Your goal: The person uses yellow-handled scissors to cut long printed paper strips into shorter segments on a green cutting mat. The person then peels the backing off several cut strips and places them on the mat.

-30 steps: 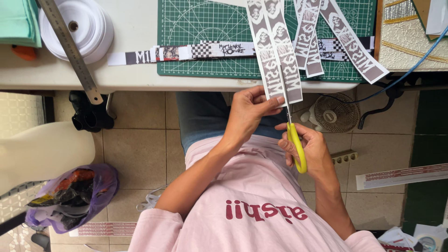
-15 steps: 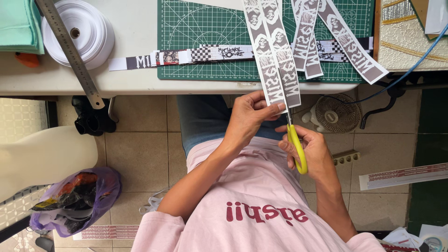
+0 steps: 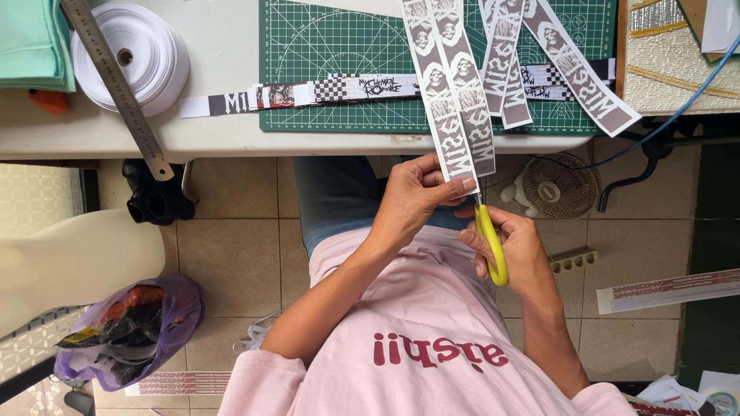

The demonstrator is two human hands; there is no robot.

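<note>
At the upper left of the frame a folded green cloth (image 3: 29, 40) lies on the white worktop (image 3: 223, 131), next to a fat roll of white tape (image 3: 131, 52) with a long steel ruler (image 3: 116, 85) laid slantwise over it, its end poking past the worktop edge. Below, on the tiled floor, sits a purple plastic bag (image 3: 127, 327) stuffed with dark scraps. Right of the roll a green gridded cutting mat (image 3: 339, 46) carries a flat black-and-white printed band (image 3: 308, 94) running sideways. In the middle, the left hand (image 3: 416, 196) pinches the hanging end of a grey printed strip (image 3: 443, 100), thumb and fingertips closed on its lower edge just below the worktop edge; the strip runs up over the mat, smooth and glossy like coated paper or ribbon, with a second like it close beside. The right hand (image 3: 516, 250) is closed round the yellow-handled scissors (image 3: 487, 235), whose blades point up at the strip's end. For a clean cut, it seems best to keep the strip taut and flat between the fingers, set the blades square across the print, and close them in one stroke well clear of the thumb. Further right lie more grey strips (image 3: 578, 73), fanned out, a small fan (image 3: 560, 185) on the floor, and a blue cable (image 3: 678, 108).
</note>
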